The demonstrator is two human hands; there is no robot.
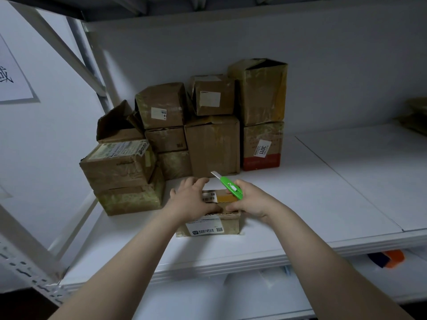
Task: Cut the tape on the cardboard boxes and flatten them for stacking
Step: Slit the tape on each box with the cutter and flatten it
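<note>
A small cardboard box [216,224] with white labels lies on the white shelf [300,204] in front of me. My left hand [190,198] rests on its top, fingers spread and fairly straight. My right hand [250,199] grips a green utility knife [231,187] over the box's right side. The knife's blade is out and points up and to the left, away from the cardboard. Both hands cover much of the box's top.
Several worn, taped cardboard boxes [189,132] are stacked at the back left of the shelf against the wall. One box [262,146] has a red base and a "3011" label. More cardboard [413,116] sits at the far right. A metal rack post [30,245] stands left.
</note>
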